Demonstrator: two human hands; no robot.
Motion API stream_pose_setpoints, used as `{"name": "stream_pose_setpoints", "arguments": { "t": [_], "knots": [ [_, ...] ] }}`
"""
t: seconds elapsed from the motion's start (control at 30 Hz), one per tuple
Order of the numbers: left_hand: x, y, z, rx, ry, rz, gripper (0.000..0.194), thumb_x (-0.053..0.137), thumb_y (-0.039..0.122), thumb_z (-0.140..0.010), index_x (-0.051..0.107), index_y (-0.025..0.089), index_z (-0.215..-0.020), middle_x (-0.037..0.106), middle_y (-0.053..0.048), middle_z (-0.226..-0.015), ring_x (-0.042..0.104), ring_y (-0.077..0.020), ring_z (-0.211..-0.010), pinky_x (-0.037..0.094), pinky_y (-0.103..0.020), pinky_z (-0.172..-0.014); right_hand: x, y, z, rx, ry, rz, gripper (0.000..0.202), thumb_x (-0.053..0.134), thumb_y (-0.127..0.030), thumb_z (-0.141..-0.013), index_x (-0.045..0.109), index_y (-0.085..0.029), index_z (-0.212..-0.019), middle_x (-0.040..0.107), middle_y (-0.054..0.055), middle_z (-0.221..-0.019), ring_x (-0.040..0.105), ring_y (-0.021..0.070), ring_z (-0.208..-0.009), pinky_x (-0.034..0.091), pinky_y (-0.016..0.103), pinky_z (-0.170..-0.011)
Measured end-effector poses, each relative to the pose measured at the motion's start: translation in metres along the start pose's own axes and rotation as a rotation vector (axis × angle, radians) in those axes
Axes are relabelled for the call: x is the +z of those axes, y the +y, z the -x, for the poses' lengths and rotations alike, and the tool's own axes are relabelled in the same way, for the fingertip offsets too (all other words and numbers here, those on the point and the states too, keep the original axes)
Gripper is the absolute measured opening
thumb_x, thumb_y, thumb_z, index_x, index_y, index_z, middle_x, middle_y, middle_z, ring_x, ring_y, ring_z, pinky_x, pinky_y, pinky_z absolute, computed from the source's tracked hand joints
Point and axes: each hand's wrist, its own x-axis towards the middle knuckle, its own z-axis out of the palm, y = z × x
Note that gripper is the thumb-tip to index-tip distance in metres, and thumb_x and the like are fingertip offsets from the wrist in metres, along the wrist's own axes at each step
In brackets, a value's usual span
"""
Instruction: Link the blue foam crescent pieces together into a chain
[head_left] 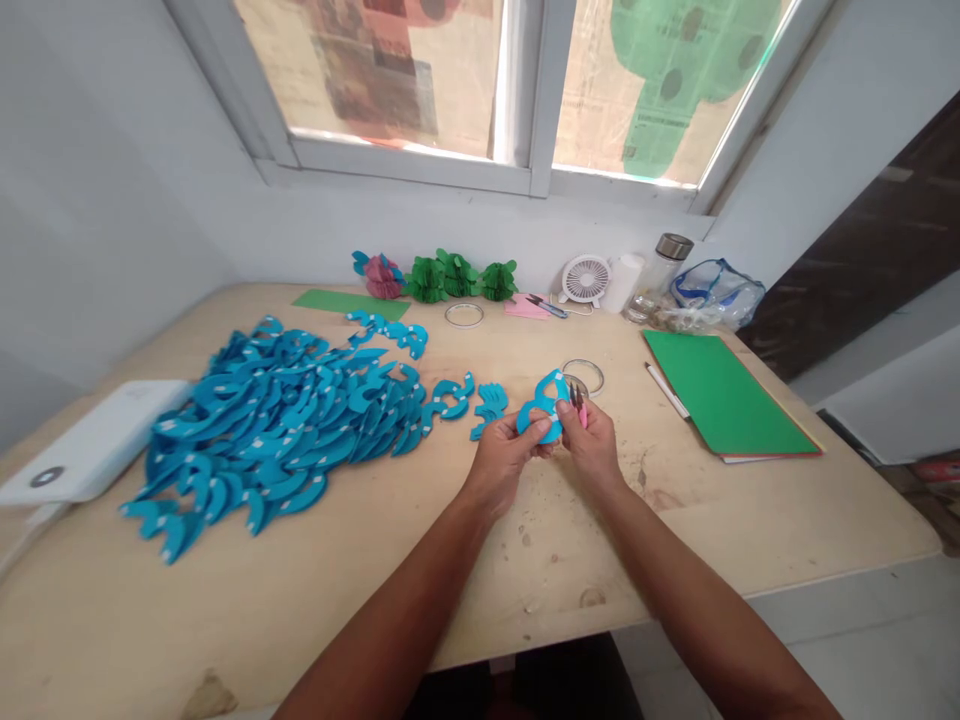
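Note:
My left hand (504, 455) is closed, with thumb and fingers pinching the lower left of a curved blue cutout (537, 408) that has white patches. My right hand (598, 447) pinches the same cutout from its right side. It also holds small pink-handled scissors (577, 397), whose dark tips point up and away from me. Just left of my hands lies a small stack of blue pieces (491, 402). Beyond it, a large heap of similar blue cutouts (300, 410) spreads over the left of the table, with a few loose ones (452, 397) beside it.
Rolls of tape (585, 376) lie behind my right hand. Green card sheets (731, 395) and a pen (667, 391) are on the right. Along the wall stand green paper figures (457, 275), a small fan (586, 281) and a bottle (660, 275). A white device (97, 440) sits far left.

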Motion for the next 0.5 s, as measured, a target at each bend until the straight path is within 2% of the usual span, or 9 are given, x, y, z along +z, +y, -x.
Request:
{"name": "stream_pose_setpoints", "arguments": {
  "t": [0.2,0.37,0.5],
  "knots": [
    [-0.0017,-0.0025,-0.002,0.078,0.044,-0.146,0.022,0.073,0.032,-0.063,0.063,0.012,-0.066,0.057,0.0,-0.061,0.048,-0.0092,-0.057,0.04,-0.022,-0.054,-0.0029,0.0018,-0.0015,-0.014,0.059,0.058,0.038,0.057,-0.049,-0.077,0.042,-0.019,-0.059,0.036,-0.008,-0.044,0.029,0.0053,-0.039,0.023,0.02,-0.038],
    [-0.0005,-0.0014,-0.0015,0.098,0.078,-0.199,0.021,0.073,0.031,-0.062,0.065,0.012,-0.065,0.057,0.001,-0.057,0.049,-0.0087,-0.053,0.04,-0.022,-0.054,-0.0032,0.0001,-0.0014,-0.007,0.048,0.11,0.035,0.063,-0.047,-0.072,0.047,-0.018,-0.06,0.036,-0.007,-0.046,0.029,0.0059,-0.041,0.026,0.021,-0.039],
    [-0.0018,0.0,-0.0016,0.089,0.061,-0.218,0.023,0.073,0.031,-0.061,0.068,0.012,-0.073,0.059,0.0,-0.061,0.051,-0.0093,-0.054,0.042,-0.023,-0.054,-0.0013,-0.0049,-0.001,0.037,0.07,0.068,0.035,0.062,-0.049,-0.072,0.05,-0.018,-0.06,0.031,-0.008,-0.044,0.024,0.0055,-0.039,0.021,0.022,-0.037]
  ]
}}
